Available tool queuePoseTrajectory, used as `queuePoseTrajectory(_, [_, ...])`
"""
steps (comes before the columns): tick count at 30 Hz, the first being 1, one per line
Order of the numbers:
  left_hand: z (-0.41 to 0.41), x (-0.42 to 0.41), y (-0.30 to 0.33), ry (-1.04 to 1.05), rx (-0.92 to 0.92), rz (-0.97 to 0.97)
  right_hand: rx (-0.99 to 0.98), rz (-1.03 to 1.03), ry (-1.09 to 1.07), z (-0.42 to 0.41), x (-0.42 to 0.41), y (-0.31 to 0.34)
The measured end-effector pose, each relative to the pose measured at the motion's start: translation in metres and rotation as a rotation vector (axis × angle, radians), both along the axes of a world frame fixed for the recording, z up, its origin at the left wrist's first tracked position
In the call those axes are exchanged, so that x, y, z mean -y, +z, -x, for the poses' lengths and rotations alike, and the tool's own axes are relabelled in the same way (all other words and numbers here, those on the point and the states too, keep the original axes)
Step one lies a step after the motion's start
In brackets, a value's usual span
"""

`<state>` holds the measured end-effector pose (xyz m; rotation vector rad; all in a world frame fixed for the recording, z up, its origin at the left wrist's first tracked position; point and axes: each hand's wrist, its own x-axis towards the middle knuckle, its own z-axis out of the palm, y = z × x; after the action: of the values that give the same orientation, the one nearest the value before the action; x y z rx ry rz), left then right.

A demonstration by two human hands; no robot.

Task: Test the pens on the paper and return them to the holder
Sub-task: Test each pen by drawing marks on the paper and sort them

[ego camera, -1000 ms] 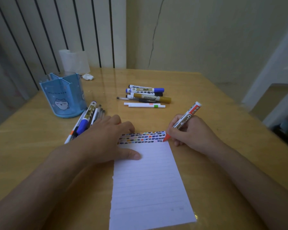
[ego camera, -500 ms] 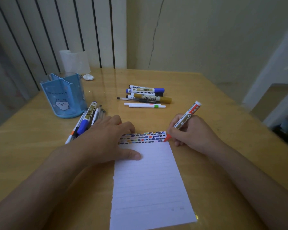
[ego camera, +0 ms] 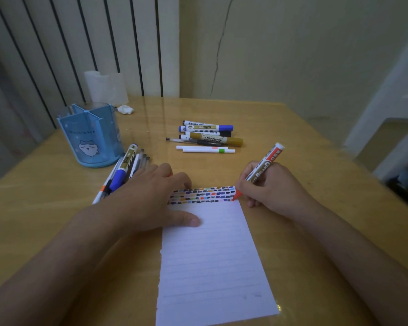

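Head view: right hand [ego camera: 273, 187], its grip pinching the red marker [ego camera: 262, 171], has inched the tip down the paper [ego camera: 212, 255], still testing.

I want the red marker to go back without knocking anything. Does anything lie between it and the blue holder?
Yes. The left hand pressing on the paper sits across the direct line from the red marker to the blue holder, and a bunch of pens lies right before the holder's base.
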<state>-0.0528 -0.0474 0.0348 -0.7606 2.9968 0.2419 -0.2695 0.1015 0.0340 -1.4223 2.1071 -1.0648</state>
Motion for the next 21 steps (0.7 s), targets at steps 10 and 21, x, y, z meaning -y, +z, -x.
queuePoseTrajectory(10, [-0.0002,0.0004,-0.0010,-0.002,0.000,0.007,-0.001,0.013,0.009,0.0006,-0.0002,-0.0007])
queuePoseTrajectory(21, [-0.0009,0.0001,-0.0009,-0.003,-0.005,0.000,0.001,0.008,0.014,0.0004,0.0003,-0.0008])
